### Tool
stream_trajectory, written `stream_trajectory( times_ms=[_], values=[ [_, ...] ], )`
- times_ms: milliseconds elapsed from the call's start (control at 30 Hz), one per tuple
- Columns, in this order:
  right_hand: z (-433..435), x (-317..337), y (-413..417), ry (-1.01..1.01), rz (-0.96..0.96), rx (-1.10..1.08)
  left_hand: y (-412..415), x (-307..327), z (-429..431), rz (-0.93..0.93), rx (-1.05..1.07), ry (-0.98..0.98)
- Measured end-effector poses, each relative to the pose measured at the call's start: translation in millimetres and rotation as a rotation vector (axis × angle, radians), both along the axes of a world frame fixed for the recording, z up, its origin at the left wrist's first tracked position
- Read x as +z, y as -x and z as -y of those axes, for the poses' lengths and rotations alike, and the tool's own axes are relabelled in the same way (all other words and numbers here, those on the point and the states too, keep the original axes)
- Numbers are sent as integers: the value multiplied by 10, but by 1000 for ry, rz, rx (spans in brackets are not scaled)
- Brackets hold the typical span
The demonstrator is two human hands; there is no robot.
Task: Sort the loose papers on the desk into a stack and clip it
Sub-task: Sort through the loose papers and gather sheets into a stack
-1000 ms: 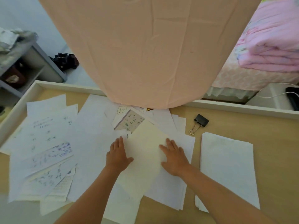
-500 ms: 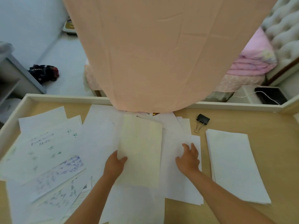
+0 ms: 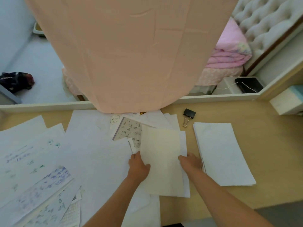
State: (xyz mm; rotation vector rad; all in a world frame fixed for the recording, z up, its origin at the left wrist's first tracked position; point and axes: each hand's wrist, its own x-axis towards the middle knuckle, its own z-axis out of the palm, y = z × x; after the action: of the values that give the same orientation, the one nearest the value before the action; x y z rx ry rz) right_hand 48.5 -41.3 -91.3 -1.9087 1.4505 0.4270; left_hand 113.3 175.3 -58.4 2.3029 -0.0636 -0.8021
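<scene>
A cream sheet (image 3: 161,154) lies on white sheets at the desk's middle. My left hand (image 3: 138,166) grips its left edge and my right hand (image 3: 191,162) grips its right edge together with the white sheets under it. A squared-up stack of white paper (image 3: 221,153) lies just right of my right hand. A black binder clip (image 3: 188,116) rests on the desk behind that stack. Loose papers (image 3: 49,161), some with handwriting, spread over the desk's left half.
A peach cloth (image 3: 131,54) hangs down over the desk's back edge and covers the far ends of some papers. A white rim (image 3: 213,97) borders the wooden desk (image 3: 270,153). A white box (image 3: 287,102) sits at the right.
Both hands have slid the cream sheet to the right, toward the stack. My right hand went from flat on the white sheets to gripping the right edge. Handwritten pages behind came into view.
</scene>
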Motion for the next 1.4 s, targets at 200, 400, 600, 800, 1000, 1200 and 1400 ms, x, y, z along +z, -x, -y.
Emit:
stream_trajectory(
  times_ms=[200, 400, 600, 800, 1000, 1200, 1400],
  values=[
    [26, 111, 6, -125, 175, -133, -73, -26, 380, -166, 195, 23],
    [157, 307, 93, -251, 190, -115, -114, -59, 483, -303, 275, 36],
    [249, 417, 97, -203, 322, 31, -38, 47, 486, -196, 127, 35],
    [123, 909, -175, -348, 643, 245, -180, 271, 126, -22, 435, 320],
    [-301, 944, -454, -470, 602, 264, -292, 491, -607, -107, 541, 442],
    [-877, 815, -621, -559, 540, 174, -261, 291, -1417, 93, 528, 28],
    [-1474, 475, -665, -568, 322, 180, -134, -78, -2166, -2, 333, -350]
  ],
)
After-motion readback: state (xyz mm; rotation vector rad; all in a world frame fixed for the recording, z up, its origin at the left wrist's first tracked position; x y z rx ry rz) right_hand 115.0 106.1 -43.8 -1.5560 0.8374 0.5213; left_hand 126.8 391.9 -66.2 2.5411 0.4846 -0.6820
